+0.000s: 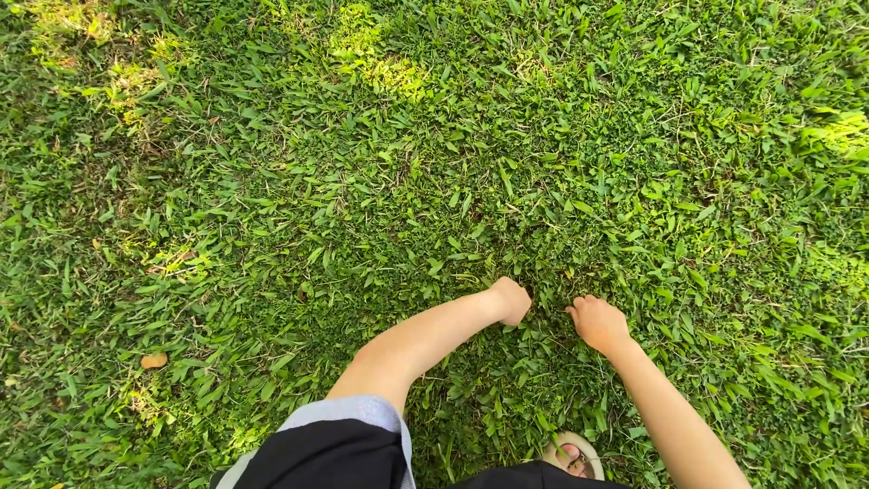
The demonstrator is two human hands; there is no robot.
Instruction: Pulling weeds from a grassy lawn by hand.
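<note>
Thick green grass (434, 163) fills the view. My left hand (512, 299) reaches down from the bottom centre with its fingers curled into the grass blades; what it grips, if anything, is hidden. My right hand (597, 322) is low beside it, about a hand's width to the right, fingers bent down into the grass too. Both hands touch the turf close together. My left arm comes out of a pale blue sleeve (348, 412) over dark clothing.
A sandalled foot (572, 453) stands on the grass at the bottom edge, just below the hands. A small brown dry leaf (154, 360) lies at the left. Sunlit patches (389, 68) mark the turf at the top and right.
</note>
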